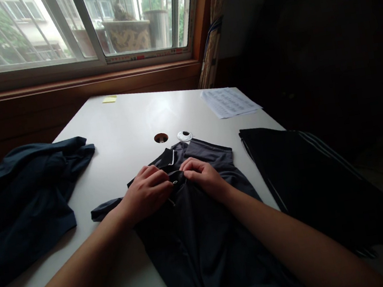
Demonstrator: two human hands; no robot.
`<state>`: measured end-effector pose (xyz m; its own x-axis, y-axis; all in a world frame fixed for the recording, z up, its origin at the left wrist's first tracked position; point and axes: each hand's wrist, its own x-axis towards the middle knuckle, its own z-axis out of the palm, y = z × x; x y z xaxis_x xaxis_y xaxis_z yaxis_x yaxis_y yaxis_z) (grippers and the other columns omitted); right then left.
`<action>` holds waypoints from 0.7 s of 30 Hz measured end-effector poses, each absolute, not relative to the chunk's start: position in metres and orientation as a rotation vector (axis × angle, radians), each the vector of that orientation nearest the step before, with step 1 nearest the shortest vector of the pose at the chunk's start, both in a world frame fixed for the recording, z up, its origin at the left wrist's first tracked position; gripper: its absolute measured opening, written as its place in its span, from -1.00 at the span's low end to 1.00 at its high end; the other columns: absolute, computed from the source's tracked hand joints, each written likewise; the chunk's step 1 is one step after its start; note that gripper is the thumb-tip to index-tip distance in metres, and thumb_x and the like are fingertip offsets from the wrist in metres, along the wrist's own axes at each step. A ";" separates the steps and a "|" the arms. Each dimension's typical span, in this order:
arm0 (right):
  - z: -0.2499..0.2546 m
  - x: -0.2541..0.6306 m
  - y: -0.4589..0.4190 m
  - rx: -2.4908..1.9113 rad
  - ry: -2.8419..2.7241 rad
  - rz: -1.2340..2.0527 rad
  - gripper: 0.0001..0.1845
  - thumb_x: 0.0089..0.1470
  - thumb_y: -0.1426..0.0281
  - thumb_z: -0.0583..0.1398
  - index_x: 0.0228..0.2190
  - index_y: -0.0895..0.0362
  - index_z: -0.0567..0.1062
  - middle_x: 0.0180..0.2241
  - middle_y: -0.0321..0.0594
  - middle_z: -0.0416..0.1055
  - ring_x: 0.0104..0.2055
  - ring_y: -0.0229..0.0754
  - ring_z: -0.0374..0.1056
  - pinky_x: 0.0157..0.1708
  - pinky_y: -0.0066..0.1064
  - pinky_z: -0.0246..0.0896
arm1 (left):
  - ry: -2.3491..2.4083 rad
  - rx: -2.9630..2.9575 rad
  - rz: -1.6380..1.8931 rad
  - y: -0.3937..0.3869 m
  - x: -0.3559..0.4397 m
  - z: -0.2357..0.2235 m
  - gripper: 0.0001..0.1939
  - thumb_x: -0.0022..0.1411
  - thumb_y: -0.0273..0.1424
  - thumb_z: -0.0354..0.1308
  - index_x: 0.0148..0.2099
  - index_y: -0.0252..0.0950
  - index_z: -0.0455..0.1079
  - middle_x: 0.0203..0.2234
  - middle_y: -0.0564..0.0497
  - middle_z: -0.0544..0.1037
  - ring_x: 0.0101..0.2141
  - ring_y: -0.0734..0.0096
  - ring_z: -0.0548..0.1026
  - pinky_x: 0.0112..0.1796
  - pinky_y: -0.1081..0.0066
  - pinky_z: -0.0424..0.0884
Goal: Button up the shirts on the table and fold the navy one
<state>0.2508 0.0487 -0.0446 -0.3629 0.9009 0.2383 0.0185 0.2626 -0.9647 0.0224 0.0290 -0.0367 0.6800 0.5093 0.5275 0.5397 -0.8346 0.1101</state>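
A dark grey polo shirt [198,238] lies flat on the white table [118,135], its white-trimmed collar pointing away from me. My left hand [146,191] and my right hand [203,175] meet just below the collar. Both are closed in a pinch on the shirt's button placket. A small button shows between the fingertips. The fabric under my palms is hidden.
A crumpled dark blue garment [23,197] lies at the table's left. A black garment with white stripes [312,183] lies at the right. Printed paper [228,102], a yellow sticky note [109,99], a cable hole [161,138] and its white cap [184,136] sit farther back, below the window.
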 end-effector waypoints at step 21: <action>-0.042 0.249 0.043 -0.932 -1.767 1.285 -0.81 0.10 0.24 0.23 -0.35 0.11 0.46 -0.40 -0.30 0.39 -0.34 -0.22 0.29 -0.29 -0.39 0.21 | -0.876 -2.749 -1.078 0.030 0.018 -0.041 -0.88 0.28 -0.45 0.19 -0.13 -0.20 0.46 -0.28 -0.03 0.54 -0.30 0.32 0.42 -0.22 0.26 0.38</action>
